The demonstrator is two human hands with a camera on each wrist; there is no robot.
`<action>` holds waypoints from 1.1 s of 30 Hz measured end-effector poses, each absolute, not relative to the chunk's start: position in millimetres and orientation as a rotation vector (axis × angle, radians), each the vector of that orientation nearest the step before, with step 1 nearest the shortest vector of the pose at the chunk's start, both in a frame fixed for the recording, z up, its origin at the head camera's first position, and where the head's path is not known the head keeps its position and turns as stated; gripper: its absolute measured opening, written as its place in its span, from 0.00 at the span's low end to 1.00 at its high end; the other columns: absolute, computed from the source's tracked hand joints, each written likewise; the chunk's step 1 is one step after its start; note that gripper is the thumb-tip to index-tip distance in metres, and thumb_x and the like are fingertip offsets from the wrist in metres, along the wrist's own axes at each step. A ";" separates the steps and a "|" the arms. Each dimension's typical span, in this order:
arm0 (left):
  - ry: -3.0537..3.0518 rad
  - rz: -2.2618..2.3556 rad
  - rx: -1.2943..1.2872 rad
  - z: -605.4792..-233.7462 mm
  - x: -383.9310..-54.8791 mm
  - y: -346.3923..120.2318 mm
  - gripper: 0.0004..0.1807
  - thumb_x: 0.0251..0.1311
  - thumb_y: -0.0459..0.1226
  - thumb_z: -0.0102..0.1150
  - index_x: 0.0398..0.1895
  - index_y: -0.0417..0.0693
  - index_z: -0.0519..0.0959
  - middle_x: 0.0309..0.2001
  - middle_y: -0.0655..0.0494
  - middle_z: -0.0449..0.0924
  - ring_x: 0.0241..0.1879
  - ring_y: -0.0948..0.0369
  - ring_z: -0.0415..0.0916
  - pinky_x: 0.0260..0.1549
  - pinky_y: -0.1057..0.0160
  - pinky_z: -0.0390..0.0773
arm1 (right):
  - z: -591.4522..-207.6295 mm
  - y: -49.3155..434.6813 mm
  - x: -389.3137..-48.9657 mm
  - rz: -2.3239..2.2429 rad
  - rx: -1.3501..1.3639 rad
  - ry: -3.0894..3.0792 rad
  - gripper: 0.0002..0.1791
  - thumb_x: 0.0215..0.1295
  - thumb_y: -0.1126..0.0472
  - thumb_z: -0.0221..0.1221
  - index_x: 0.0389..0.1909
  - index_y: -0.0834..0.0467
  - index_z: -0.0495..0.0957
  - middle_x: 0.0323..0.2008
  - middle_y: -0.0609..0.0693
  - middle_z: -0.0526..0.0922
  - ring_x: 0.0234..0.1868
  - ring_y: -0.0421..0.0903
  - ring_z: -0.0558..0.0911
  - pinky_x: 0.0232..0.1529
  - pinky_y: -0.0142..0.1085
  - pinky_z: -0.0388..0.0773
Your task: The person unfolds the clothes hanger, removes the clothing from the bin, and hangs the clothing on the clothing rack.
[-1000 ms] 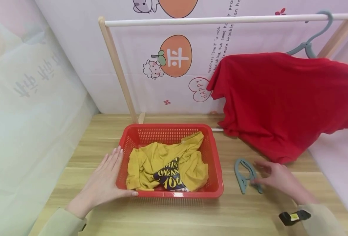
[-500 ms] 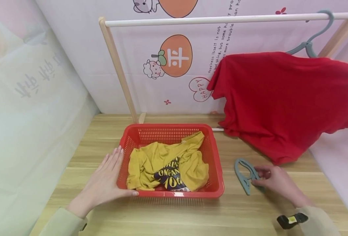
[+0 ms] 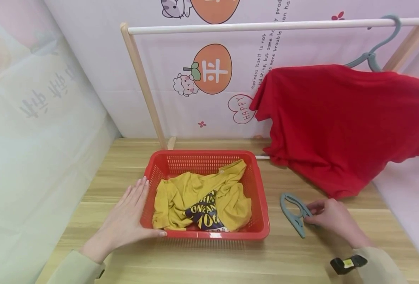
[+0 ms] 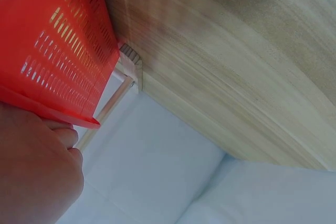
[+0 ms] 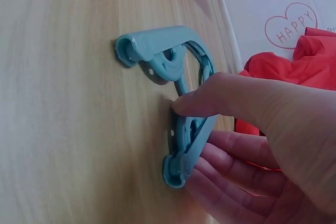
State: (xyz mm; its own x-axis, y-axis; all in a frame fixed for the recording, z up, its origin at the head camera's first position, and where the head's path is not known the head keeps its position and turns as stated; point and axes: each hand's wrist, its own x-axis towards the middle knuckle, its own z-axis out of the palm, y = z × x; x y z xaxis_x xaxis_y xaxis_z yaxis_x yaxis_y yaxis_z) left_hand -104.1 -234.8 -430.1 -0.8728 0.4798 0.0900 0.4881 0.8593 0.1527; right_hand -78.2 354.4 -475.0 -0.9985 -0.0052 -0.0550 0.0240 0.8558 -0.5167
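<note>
A blue-grey folding clothes hanger (image 3: 290,215), its arms folded in, lies on the wooden table to the right of a red plastic basket (image 3: 230,235). My right hand (image 3: 333,221) pinches one arm of this hanger (image 5: 163,40), thumb on the near side and fingers behind it in the right wrist view. At the basket's left side, my left hand (image 3: 127,221) rests with straight fingers along the rim and the thumb over the front corner. Crumpled inside the basket is a yellow T-shirt (image 3: 175,193) with dark printed lettering.
Behind the basket stands a clothes rack with a white rail (image 3: 209,29) and wooden posts (image 3: 143,85). A red T-shirt (image 3: 337,118) hangs from its right end on another blue-grey hanger (image 3: 372,57). The shirt's lower hem reaches down close to the right hand.
My right hand has closed its fingers on the folded hanger, which has turned slightly and shifted toward the front. The left hand and basket have stayed in place.
</note>
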 end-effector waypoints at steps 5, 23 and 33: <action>-2.980 -0.271 -0.777 -430.0 -104.4 -234.1 0.78 0.43 0.82 0.53 0.80 0.32 0.43 0.80 0.38 0.40 0.79 0.45 0.38 0.76 0.49 0.41 | -475.7 354.6 -77.8 -0.853 0.030 2.973 0.24 0.42 0.54 0.81 0.39 0.63 0.88 0.28 0.45 0.86 0.32 0.46 0.85 0.32 0.36 0.78; -2.976 -0.257 -0.774 -431.0 -103.9 -234.4 0.78 0.42 0.83 0.52 0.80 0.32 0.45 0.80 0.38 0.41 0.79 0.45 0.38 0.76 0.50 0.40 | -445.3 350.2 -95.5 -0.998 -0.019 3.053 0.27 0.47 0.55 0.80 0.45 0.66 0.86 0.30 0.50 0.88 0.29 0.42 0.86 0.28 0.30 0.79; -2.999 -0.265 -0.755 -432.1 -103.8 -233.4 0.77 0.42 0.83 0.51 0.80 0.33 0.44 0.80 0.40 0.40 0.79 0.47 0.36 0.75 0.47 0.44 | -415.7 334.9 -110.6 -1.062 -0.040 3.070 0.27 0.51 0.54 0.79 0.49 0.66 0.85 0.33 0.51 0.88 0.33 0.43 0.87 0.29 0.27 0.81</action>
